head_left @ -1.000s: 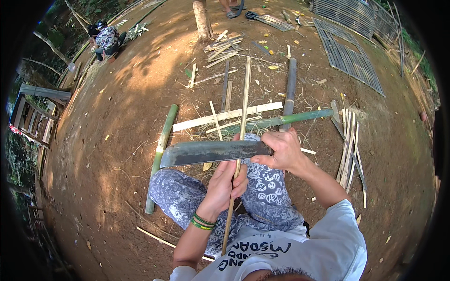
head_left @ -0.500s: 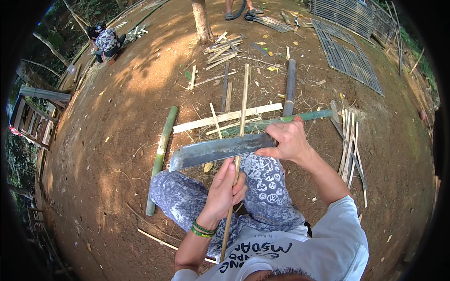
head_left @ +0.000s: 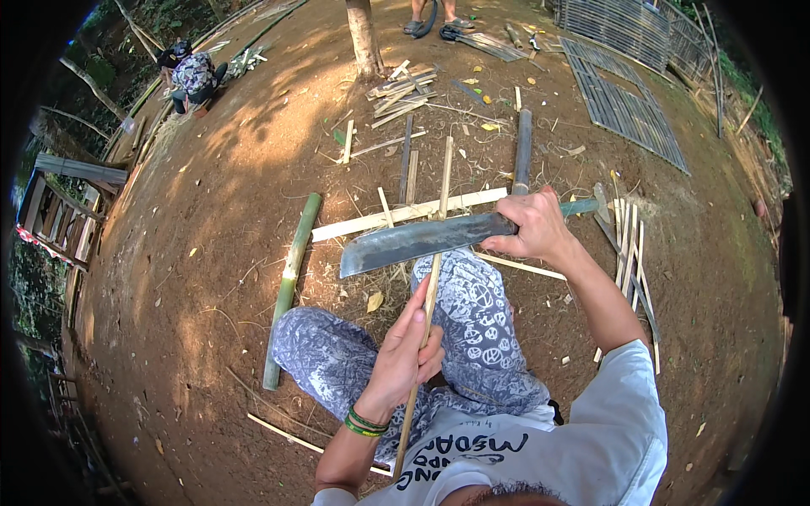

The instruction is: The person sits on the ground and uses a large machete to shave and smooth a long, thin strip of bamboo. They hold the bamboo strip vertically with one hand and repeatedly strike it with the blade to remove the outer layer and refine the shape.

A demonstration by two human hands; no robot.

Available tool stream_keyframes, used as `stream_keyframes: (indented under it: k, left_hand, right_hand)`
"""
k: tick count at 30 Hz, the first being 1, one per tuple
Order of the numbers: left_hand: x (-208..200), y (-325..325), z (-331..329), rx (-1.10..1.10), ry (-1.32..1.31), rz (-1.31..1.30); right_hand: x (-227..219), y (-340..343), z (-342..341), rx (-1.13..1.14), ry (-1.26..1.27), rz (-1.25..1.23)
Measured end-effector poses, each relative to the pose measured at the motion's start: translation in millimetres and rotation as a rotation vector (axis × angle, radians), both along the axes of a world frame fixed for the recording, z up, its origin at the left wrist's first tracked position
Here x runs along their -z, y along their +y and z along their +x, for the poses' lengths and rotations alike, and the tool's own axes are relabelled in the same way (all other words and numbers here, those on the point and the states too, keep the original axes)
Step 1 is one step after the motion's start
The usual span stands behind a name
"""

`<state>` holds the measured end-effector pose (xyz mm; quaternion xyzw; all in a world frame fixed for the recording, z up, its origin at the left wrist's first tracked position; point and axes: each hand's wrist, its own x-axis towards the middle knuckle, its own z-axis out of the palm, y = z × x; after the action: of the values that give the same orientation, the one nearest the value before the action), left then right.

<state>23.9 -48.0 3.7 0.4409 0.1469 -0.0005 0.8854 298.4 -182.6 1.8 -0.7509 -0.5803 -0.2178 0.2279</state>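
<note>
My left hand (head_left: 405,354) is closed round a long, thin bamboo strip (head_left: 445,173), which slants from beside my chest out past my knees. My right hand (head_left: 537,224) grips a machete (head_left: 413,243) by its handle, which the fingers hide. Its broad dark blade lies across the strip beyond my left hand, its tip toward the left. Under the blade's far side, a wide pale split of bamboo (head_left: 371,221) rests crosswise on the ground. A green bamboo pole (head_left: 295,261) lies left of my left knee.
More thin strips (head_left: 626,244) lie at the right, and a pile of splits (head_left: 403,97) is by a tree trunk (head_left: 363,38). A dark bamboo tube (head_left: 523,152) lies ahead. Slatted bamboo panels (head_left: 629,105) are at the far right. One person (head_left: 194,74) crouches far left; another's feet (head_left: 434,25) show at the top.
The machete and my right hand have shifted right and farther from me along the strip. The strip's far end has come nearer. My left hand keeps its grip in about the same place.
</note>
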Motion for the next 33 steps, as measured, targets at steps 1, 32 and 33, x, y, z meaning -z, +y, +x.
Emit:
stream_keyframes:
  k: [1, 32, 33]
  left_hand:
    - [1.0, 0.2, -1.6, 0.009, 0.005, -0.025]
    - [13.8, -6.8, 7.3, -0.051, 0.001, -0.008]
    - [10.8, -7.5, 6.8, -0.063, -0.024, -0.004]
  right_hand:
    - [2.5, -0.4, 6.8, 0.085, 0.084, -0.039]
    - [11.8, 4.5, -40.4, 0.017, 0.168, -0.036]
    - [17.8, 5.2, -28.4, 0.084, 0.2, -0.026]
